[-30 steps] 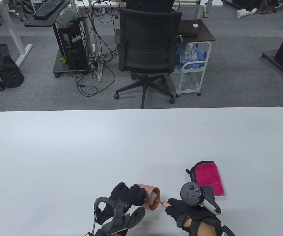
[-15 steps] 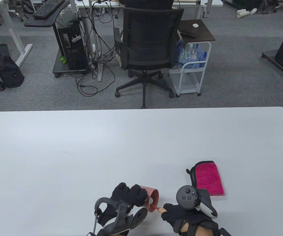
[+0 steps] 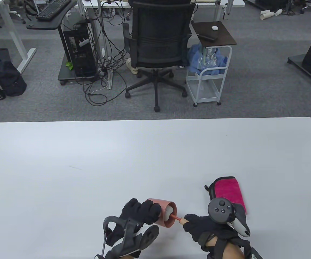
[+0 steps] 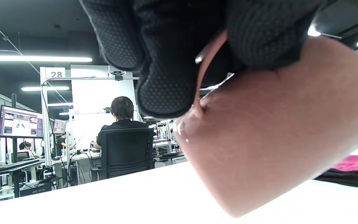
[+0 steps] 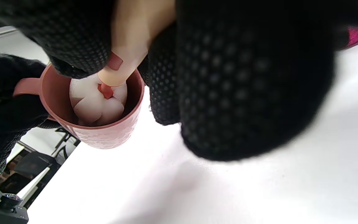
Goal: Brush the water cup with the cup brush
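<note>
left hand (image 3: 140,213): enters from the bottom edge of the table view, fingers (image 4: 166,77) curled around the cup (image 3: 162,213), tracker (image 3: 128,237) on the back of the hand facing up and toward the camera. right hand (image 3: 201,226): enters from the bottom edge, to the right of the left hand, fingers (image 5: 247,93) closed around the brush handle (image 3: 183,220), knuckles pointing left; its tracker (image 3: 224,214) sits above the wrist.

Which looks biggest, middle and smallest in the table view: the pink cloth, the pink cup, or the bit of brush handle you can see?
1. cloth, biggest.
2. cup, partly hidden by the left hand, so this is close.
3. brush handle, smallest; the right hand hides most of it.
</note>
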`<state>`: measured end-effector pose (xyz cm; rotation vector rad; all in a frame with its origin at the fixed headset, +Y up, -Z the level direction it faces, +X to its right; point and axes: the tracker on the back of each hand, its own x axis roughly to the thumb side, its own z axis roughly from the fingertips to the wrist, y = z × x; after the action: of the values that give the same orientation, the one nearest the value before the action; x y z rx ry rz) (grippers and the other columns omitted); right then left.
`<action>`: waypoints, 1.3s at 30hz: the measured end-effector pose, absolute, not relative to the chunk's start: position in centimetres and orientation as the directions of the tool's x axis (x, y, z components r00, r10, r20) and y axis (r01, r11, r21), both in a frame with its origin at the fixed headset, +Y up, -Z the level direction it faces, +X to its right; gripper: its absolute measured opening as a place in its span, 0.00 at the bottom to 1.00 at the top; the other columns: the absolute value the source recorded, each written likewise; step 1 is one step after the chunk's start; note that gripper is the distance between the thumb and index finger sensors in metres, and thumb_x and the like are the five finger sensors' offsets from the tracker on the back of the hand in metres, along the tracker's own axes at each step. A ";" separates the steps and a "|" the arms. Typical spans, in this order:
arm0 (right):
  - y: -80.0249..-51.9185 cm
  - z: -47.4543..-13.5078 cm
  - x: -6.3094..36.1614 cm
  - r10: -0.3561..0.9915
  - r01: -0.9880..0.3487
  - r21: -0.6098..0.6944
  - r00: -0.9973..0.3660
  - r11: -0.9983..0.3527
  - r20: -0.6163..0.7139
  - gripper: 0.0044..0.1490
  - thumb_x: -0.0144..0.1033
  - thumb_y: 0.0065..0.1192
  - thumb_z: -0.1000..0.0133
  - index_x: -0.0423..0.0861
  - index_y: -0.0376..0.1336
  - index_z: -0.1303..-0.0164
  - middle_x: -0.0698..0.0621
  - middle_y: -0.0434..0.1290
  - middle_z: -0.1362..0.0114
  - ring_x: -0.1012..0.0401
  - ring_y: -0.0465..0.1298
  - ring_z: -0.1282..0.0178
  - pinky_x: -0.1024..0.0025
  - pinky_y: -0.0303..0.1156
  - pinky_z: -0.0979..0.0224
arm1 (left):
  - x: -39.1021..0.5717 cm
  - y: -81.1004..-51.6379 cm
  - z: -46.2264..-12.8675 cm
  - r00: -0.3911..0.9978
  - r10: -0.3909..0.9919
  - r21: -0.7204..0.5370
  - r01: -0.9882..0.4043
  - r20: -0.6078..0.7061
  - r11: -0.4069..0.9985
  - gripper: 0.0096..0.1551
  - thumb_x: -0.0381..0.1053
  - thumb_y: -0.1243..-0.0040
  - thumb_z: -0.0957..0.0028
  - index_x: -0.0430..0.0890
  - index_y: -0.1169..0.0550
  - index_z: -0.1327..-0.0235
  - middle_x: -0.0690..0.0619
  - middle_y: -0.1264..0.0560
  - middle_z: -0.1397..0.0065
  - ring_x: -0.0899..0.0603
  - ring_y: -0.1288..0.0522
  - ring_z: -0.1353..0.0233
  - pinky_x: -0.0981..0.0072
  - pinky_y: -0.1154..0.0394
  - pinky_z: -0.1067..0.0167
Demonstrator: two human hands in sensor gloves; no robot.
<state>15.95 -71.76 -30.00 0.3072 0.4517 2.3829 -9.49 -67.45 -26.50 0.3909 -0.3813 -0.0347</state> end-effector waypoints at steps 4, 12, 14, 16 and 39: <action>-72.3 -30.2 16.1 0.681 -0.589 0.431 -0.727 -0.683 0.086 0.37 0.53 0.63 0.48 0.45 0.67 0.32 0.41 0.83 0.58 0.54 0.85 0.82 0.62 0.78 0.75 | -10.0 -67.5 -26.6 0.934 -0.085 0.373 -0.054 0.347 0.926 0.21 0.58 0.35 0.58 0.62 0.20 0.50 0.58 0.18 0.41 0.48 0.09 0.52 0.55 0.19 0.36; -71.8 -30.6 17.3 0.768 -0.639 0.490 -0.632 -0.593 0.105 0.37 0.54 0.62 0.47 0.45 0.67 0.33 0.42 0.83 0.60 0.54 0.84 0.83 0.62 0.78 0.76 | -12.3 -67.1 -27.4 0.929 0.168 0.299 -0.271 0.329 0.915 0.21 0.58 0.34 0.58 0.60 0.20 0.50 0.57 0.18 0.42 0.48 0.08 0.54 0.56 0.17 0.39; -71.7 -30.8 18.0 0.797 -0.666 0.493 -0.596 -0.560 0.100 0.37 0.54 0.62 0.47 0.45 0.68 0.33 0.41 0.83 0.60 0.54 0.84 0.84 0.62 0.78 0.76 | -12.8 -67.3 -27.6 0.918 0.228 0.275 -0.322 0.324 0.906 0.21 0.57 0.34 0.58 0.59 0.19 0.51 0.56 0.18 0.42 0.48 0.08 0.55 0.55 0.16 0.40; -71.6 -31.0 18.6 0.832 -0.693 0.505 -0.545 -0.515 0.100 0.37 0.54 0.62 0.47 0.45 0.68 0.33 0.42 0.83 0.60 0.54 0.84 0.83 0.62 0.78 0.76 | -13.1 -67.2 -27.7 0.914 0.256 0.269 -0.345 0.315 0.899 0.21 0.57 0.34 0.58 0.58 0.19 0.51 0.56 0.18 0.43 0.48 0.07 0.56 0.55 0.16 0.40; -75.4 -31.5 15.9 0.336 -0.339 0.226 -0.940 -0.913 -0.050 0.42 0.44 0.56 0.43 0.47 0.47 0.20 0.39 0.68 0.37 0.48 0.76 0.52 0.55 0.71 0.48 | -17.4 -68.0 -27.9 0.742 0.609 0.202 -0.665 0.281 0.719 0.21 0.57 0.36 0.55 0.57 0.21 0.48 0.54 0.20 0.41 0.48 0.09 0.55 0.56 0.18 0.39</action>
<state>15.92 -75.37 -31.51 -0.0149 0.3302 2.7750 -17.37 -68.02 -27.90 0.2999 -0.2001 0.7096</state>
